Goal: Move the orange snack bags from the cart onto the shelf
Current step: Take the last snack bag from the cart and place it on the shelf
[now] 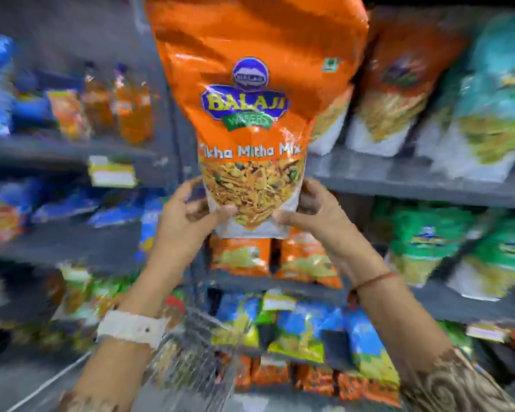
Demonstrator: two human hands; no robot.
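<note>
A large orange snack bag [259,93], printed with a blue logo and a picture of the mix, stands upright in mid-air in front of the grey shelf [414,179]. My left hand [188,215] grips its bottom left corner and my right hand [312,212] grips its bottom right corner. More orange bags of the same kind [399,78] stand on that shelf just to the right. The wire cart [202,346] is below my forearms, blurred, with orange bags [309,379] near it.
Shelves run left and right, packed with blue, green and teal snack bags [494,93]. Smaller orange bags [241,257] sit on the shelf level under the held bag. Price labels [110,173] hang on shelf edges. The surroundings are motion-blurred.
</note>
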